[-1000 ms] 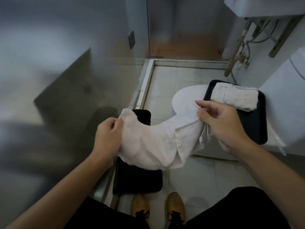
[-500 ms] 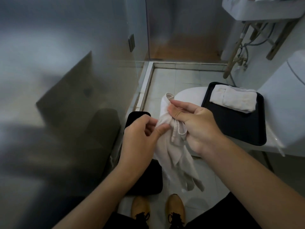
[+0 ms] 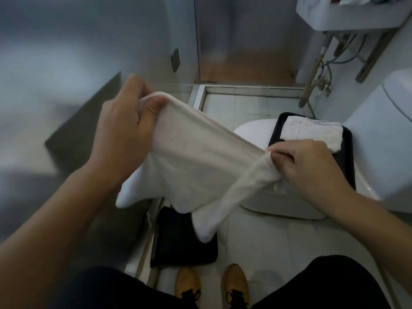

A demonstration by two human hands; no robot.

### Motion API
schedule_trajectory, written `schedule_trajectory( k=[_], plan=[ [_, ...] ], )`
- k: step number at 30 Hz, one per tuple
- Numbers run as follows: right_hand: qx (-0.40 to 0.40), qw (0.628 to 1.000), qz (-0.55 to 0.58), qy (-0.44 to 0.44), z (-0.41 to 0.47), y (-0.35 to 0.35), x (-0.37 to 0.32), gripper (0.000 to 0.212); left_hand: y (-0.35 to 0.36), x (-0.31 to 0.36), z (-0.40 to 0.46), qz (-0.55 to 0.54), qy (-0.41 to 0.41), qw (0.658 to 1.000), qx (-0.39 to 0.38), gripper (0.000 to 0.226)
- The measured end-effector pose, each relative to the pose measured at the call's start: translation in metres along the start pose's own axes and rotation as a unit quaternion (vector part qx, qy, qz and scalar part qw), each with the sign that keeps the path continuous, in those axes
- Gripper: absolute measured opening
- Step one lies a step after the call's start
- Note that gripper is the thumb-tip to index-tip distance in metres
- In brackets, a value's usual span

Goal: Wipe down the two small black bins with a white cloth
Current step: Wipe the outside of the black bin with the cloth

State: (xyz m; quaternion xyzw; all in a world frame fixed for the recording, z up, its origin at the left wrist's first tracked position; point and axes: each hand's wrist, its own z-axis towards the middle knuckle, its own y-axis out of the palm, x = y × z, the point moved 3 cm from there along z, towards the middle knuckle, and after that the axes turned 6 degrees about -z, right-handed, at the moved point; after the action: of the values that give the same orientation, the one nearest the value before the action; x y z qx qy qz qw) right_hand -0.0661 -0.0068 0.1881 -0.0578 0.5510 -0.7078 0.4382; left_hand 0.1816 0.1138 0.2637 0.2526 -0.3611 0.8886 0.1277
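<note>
— Down at six o'clock, nearest to us, what do we have?

— Our two tan lace-up shoes (image 3: 211,286) on the pale tiled floor (image 3: 267,246), with our black trouser legs on either side. Just beyond the toes, at about seven o'clock, sits a small black rectangular bin (image 3: 178,244), its far end hidden under the hanging cloth.

— And the cloth itself?

— We hold a white, soft cotton cloth (image 3: 196,161) stretched between both hands at mid-frame. Our left hand (image 3: 124,128), raised toward ten o'clock, pinches the upper corner between thumb and curled fingers. Our right hand (image 3: 305,163), lower at three o'clock, has its fingers closed on the opposite end, where the fabric bunches into a twist. The cloth slopes down from left to right, and two loose flaps hang from its lower edge, the longer one dangling over the floor bin.

— Where is the second bin?

— At two o'clock, beyond our right hand: a flat black plastic bin with rounded corners (image 3: 347,166) resting on the closed white toilet lid (image 3: 254,130). A second folded white towel (image 3: 312,134) lies in its far end, and our right hand covers part of its near rim.

— Farther out?

— A white toilet tank (image 3: 392,130) at three o'clock; a frosted glass partition (image 3: 89,52) fills nine to eleven. At one o'clock, a white wall-hung basin (image 3: 347,16) with grey pipes (image 3: 334,59) beneath it, and at twelve the raised threshold (image 3: 252,90) with brown floor behind.
</note>
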Motion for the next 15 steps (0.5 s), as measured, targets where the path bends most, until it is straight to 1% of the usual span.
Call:
schedule_trajectory(
  k=[2,3,6,7,8,9,10,12,13,14,15],
  plan=[
    [0.058,0.991,-0.1,-0.072,0.003,0.004,-0.001,0.019,-0.006,0.001,0.005,0.007,0.004,1.0,0.01,0.015],
    [0.091,0.984,-0.12,-0.096,0.002,0.005,0.0,0.017,-0.008,0.003,0.007,0.013,0.008,1.0,0.017,0.015],
    [0.212,0.955,-0.114,-0.175,-0.007,0.001,0.0,0.019,-0.015,0.004,0.012,0.019,0.005,0.999,0.037,0.02],
    [0.245,0.943,-0.116,-0.194,-0.01,-0.001,-0.001,0.021,-0.016,0.003,0.013,0.013,-0.002,0.999,0.044,0.022],
    [0.261,0.937,-0.113,-0.204,-0.01,-0.002,-0.001,0.021,-0.018,0.002,0.015,0.001,-0.011,0.999,0.053,0.023],
    [0.251,0.941,-0.099,-0.207,-0.008,-0.004,-0.002,0.021,-0.019,0.002,0.017,-0.017,-0.02,0.998,0.061,0.022],
    [0.214,0.955,-0.062,-0.198,-0.004,-0.005,-0.001,0.022,-0.02,0.004,0.02,-0.038,-0.027,0.997,0.068,0.019],
    [0.078,0.986,0.059,-0.132,0.007,-0.006,-0.001,0.032,-0.019,0.014,0.03,-0.075,-0.024,0.995,0.066,0.013],
    [0.012,0.99,0.108,-0.089,0.011,-0.004,-0.003,0.038,-0.017,0.022,0.036,-0.087,-0.017,0.994,0.058,0.012],
    [-0.053,0.985,0.164,-0.029,0.013,0.002,-0.005,0.041,-0.014,0.03,0.043,-0.094,-0.009,0.994,0.049,0.012],
    [-0.09,0.969,0.225,0.039,0.013,0.008,-0.006,0.037,-0.01,0.037,0.049,-0.098,-0.002,0.994,0.04,0.013]
  ],
)
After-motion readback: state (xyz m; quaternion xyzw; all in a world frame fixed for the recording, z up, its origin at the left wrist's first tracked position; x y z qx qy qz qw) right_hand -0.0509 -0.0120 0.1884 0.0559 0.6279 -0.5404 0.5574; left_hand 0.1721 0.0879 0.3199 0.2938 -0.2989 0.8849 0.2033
